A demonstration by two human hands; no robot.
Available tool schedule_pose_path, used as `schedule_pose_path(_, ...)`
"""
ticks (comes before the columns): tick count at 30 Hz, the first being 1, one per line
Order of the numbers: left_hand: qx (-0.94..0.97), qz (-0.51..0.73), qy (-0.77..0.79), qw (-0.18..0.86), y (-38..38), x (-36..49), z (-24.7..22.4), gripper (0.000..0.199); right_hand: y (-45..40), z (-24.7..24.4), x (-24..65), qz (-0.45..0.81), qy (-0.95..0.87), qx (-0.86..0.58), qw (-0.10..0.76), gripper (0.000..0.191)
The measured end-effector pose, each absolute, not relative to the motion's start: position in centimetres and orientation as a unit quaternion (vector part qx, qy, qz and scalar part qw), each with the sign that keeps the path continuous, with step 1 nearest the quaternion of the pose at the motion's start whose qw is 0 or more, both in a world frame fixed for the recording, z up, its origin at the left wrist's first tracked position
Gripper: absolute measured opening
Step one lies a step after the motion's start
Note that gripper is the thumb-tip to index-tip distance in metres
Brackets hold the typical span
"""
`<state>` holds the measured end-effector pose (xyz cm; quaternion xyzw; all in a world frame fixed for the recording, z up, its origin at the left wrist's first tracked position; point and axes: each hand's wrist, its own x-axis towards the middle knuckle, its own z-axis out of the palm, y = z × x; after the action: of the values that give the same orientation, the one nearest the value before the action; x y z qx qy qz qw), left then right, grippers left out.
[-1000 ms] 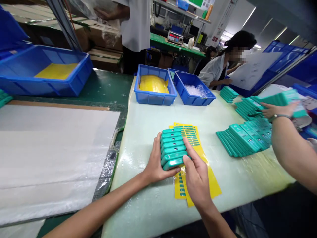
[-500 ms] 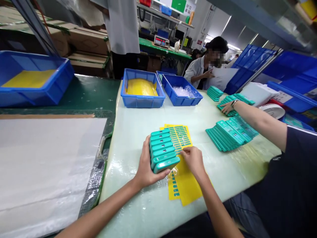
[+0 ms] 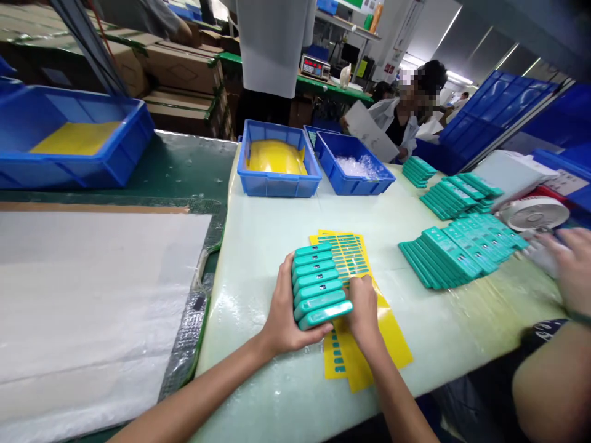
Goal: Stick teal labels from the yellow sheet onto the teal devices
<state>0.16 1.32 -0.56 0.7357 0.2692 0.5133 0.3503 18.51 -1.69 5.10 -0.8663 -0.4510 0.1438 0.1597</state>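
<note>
My left hand [image 3: 287, 317] is wrapped round a row of several teal flat plastic cases [image 3: 318, 280], held on edge with their narrow sides up. Most of these edges carry a small dark-and-white mark; the nearest two show none. My right hand [image 3: 362, 304] is closed just right of the cases, its fingertips curled over yellow sticker sheets [image 3: 383, 332]. Whatever those fingers pinch, if anything, is hidden. Rows of thin teal strips cover the upper sheet part, and small teal labels line the lower left sheet.
Ahead stand a blue bin [image 3: 279, 187] with yellow sheets and another blue bin [image 3: 357, 181] with clear pieces. Stacks of teal cases [image 3: 443, 255] lie right, near a co-worker's hand [image 3: 575, 264] and a white fan [image 3: 534, 213]. A white sheet [image 3: 92, 307] covers the left bench.
My right hand has moved down and closer to the held cases. The co-worker's hand has left the far teal stacks and come nearer on the right. The view has shifted slightly.
</note>
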Motion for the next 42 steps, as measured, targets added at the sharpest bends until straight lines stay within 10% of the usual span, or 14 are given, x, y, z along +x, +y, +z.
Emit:
schedule_pose_path(5, 0.745, 0.500, 0.279, 0.343, 1.5, 0.1, -0.6, 0.147, -2.7, 6.6, 24.8, 0.175, -0.426, -0.838, 0.292, 0.017)
schedule_pose_path(11, 0.750, 0.494, 0.280, 0.339, 1.6, 0.1, -0.4, 0.149, -3.2, 7.5, 40.0, 0.369, -0.324, -0.668, 0.560, 0.102)
schedule_pose_path(20, 0.749, 0.496, 0.278, 0.340, 1.5, 0.1, -0.6, 0.150, -1.4, 5.6, 45.1, 0.450, -0.244, -0.581, 0.633, 0.096)
schedule_pose_path(26, 0.746, 0.508, 0.269, 0.338, 1.6, 0.1, -0.5, 0.145, -0.6, 8.9, 45.1, 0.391, -0.277, -0.626, 0.615, 0.098)
schedule_pose_path(35, 0.747, 0.495, 0.278, 0.346, 1.6, 0.1, -0.5, 0.152, -3.3, 3.1, 21.9, 0.124, -0.391, -0.836, 0.364, 0.041)
schedule_pose_path(42, 0.747, 0.494, 0.275, 0.350, 1.5, 0.1, -0.5, 0.150, -3.9, 3.0, 19.1, 0.079, -0.428, -0.869, 0.236, 0.044)
